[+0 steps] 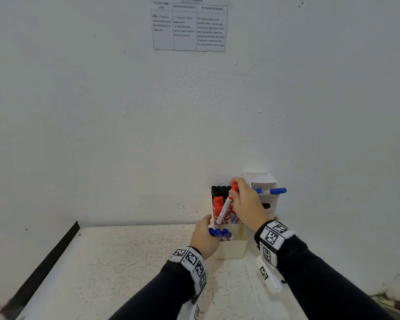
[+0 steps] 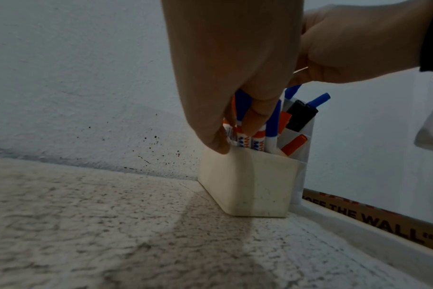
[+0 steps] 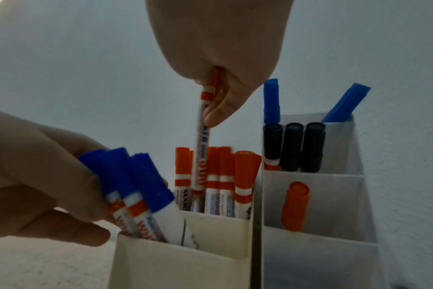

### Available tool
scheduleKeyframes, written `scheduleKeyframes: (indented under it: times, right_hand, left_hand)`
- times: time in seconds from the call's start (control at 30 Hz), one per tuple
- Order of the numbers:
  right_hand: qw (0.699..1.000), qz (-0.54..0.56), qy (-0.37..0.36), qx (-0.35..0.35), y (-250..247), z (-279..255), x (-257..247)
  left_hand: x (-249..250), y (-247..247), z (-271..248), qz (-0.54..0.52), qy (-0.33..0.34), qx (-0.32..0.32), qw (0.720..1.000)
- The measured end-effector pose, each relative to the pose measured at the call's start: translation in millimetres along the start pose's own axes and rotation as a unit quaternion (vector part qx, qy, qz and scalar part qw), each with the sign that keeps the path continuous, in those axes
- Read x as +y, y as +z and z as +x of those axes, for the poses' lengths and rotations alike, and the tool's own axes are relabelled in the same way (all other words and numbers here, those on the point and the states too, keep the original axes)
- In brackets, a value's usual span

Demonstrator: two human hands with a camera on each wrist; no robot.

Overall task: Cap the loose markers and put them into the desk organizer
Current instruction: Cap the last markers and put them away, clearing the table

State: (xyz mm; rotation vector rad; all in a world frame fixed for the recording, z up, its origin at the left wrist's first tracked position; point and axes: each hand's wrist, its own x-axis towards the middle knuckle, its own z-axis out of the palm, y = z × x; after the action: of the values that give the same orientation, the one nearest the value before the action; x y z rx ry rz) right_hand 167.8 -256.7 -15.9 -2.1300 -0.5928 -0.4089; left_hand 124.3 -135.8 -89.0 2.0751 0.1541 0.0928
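While the left hand (image 3: 37, 176) clasps blue-capped markers (image 3: 134, 187), the right hand's (image 1: 249, 204) grip pinches a red marker (image 1: 228, 204), cap half hidden.

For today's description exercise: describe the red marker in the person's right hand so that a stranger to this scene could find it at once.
Start at the cream desk organizer against the wall, beside a white organizer. Its middle compartment holds red-capped markers standing upright. The red marker is the only one raised above them, tilted, pinched near its cap by the right hand.
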Motion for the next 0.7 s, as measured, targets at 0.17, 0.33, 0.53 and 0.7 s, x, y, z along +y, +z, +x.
scheduleKeyframes:
  times: [0.17,0.33,0.53,0.7]
  right_hand:
    - [1.000,0.011,-0.008,0.028,4.7,-8.7,14.7]
    - [0.996,-0.066,0.009,-0.060,9.9,-9.2,21.9]
    - [0.995,-0.098,0.025,-0.008,12.5,-2.7,15.9]
    - [0.992,-0.122,-0.011,-0.012,18.9,-5.2,19.8]
  left_hand:
    - [-6.8,5.0,0.7,0.026,0.035,0.025,0.999]
    - [-2.8,11.5,-1.1,0.027,0.063,0.023,0.997]
    - [-1.0,17.1,-0.6,0.065,0.117,0.068,0.989]
    - [-2.0,14.6,-0.1,0.069,0.117,0.060,0.989]
